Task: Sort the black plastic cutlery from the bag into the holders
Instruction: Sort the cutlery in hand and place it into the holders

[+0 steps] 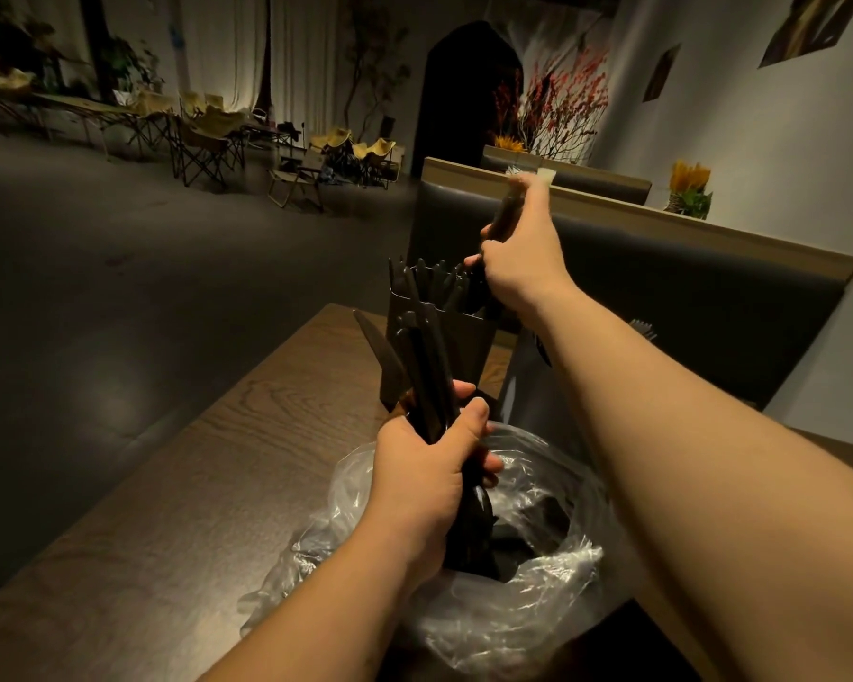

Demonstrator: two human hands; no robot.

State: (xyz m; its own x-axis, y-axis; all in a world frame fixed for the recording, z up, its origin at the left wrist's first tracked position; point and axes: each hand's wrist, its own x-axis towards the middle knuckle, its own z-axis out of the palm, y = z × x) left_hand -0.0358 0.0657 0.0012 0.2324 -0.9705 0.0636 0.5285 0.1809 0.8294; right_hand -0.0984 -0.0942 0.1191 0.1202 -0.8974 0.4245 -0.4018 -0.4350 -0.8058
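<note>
1. Dark wood table, visible grain, low sheen.
2. Clear thin plastic bag, crinkled, glossy highlights.
3. Black plastic cutlery, smooth, faint shine.
4. Dark matt holder, material unclear.
5. Leather-like bench back, dark, smooth, matt.
6. Pale wood trim along its top, smooth.

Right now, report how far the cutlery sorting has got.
Done: the holder already has black pieces standing in it. In hand: the right hand grips one blurred piece above the holder; the left hand grips a bundle over the bag. Left: that bundle, plus dark pieces visible inside the bag.
</note>
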